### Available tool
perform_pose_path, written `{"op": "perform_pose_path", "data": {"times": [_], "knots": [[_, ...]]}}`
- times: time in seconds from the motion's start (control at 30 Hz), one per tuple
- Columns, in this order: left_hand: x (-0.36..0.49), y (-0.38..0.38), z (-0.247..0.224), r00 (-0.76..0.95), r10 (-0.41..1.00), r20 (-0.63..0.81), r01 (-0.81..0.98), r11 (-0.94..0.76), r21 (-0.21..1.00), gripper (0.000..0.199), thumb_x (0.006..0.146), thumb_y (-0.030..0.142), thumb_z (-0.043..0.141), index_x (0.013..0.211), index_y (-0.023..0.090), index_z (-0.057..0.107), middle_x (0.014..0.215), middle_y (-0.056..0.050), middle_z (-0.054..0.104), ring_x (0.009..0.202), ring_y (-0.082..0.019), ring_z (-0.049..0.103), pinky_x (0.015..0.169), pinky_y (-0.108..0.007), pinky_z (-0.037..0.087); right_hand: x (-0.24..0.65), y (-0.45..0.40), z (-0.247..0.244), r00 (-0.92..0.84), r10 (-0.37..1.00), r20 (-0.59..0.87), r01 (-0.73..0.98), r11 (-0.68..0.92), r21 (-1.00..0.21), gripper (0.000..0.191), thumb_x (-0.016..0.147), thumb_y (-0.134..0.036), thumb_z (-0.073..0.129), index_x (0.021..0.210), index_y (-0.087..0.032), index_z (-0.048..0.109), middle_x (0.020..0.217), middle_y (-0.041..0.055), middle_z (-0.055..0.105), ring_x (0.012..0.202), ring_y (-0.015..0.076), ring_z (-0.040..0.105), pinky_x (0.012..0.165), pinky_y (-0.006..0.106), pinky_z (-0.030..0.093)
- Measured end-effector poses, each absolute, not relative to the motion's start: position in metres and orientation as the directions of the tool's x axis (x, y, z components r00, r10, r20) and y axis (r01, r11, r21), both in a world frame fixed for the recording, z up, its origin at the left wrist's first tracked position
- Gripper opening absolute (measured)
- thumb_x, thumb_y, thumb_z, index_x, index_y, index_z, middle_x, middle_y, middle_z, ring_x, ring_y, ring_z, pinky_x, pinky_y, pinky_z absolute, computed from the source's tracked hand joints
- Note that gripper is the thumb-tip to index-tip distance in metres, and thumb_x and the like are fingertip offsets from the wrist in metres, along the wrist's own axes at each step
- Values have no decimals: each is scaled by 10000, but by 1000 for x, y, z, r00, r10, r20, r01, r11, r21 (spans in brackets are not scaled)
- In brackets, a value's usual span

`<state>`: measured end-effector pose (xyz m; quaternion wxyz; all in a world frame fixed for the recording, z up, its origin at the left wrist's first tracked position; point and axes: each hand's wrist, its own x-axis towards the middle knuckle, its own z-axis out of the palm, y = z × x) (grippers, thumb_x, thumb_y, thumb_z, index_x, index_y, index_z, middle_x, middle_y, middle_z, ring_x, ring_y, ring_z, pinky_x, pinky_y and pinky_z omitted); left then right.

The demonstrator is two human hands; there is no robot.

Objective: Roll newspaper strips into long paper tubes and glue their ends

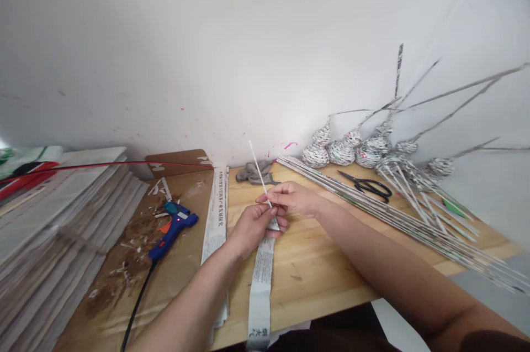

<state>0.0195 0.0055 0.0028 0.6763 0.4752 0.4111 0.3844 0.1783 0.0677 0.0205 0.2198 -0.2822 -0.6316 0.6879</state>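
Observation:
A newspaper strip runs from my hands down over the table's front edge; its upper part is rolled into a thin paper tube pointing up toward the wall. My left hand is closed around the lower part of the roll, thumb on top. Just above it, my right hand pinches the tube between thumb and fingers. To the left lies a stack of flat newspaper strips. A blue glue gun rests farther left on brown cardboard.
Newspaper stacks fill the left side. On the right lie finished paper tubes, black scissors and woven paper gourd shapes with long stems. A grey cloth sits against the wall. Glue scraps litter the cardboard.

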Motion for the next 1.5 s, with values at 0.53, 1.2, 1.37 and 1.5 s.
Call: {"op": "perform_pose_path", "data": {"times": [0.53, 1.2, 1.37, 1.5], "knots": [[22, 1, -1, 388, 885, -258, -69, 307, 949, 323, 758, 418, 691, 858, 110, 704, 833, -85, 687, 810, -184, 616, 761, -330, 517, 180, 62, 20, -649, 754, -104, -59, -187, -981, 358, 715, -419, 736, 883, -103, 738, 554, -6, 608, 488, 66, 501, 471, 189, 348], [25, -1, 2, 387, 903, -184, 23, 189, 982, 296, 843, 393, 574, 886, 122, 688, 857, -92, 669, 850, -192, 605, 732, -318, 531, 181, 63, 21, -576, 817, -35, 9, -36, -999, 320, 646, -420, 773, 714, -127, 664, 585, -21, 582, 523, 77, 477, 490, 207, 348], [25, -1, -2, 376, 904, -203, 51, 199, 979, 287, 830, 388, 590, 822, 119, 687, 852, -87, 673, 787, -168, 604, 722, -308, 528, 180, 64, 17, -518, 855, 8, 34, 30, -999, 351, 610, -423, 791, 628, -137, 587, 536, -52, 507, 494, 60, 406, 465, 202, 288], [26, -2, -3, 378, 905, -195, 63, 185, 981, 298, 840, 389, 574, 831, 116, 693, 844, -92, 676, 787, -173, 604, 715, -312, 529, 177, 64, 16, -460, 888, 10, 27, 25, -999, 398, 559, -423, 816, 601, -146, 534, 520, -71, 455, 484, 53, 358, 454, 203, 257]]}}
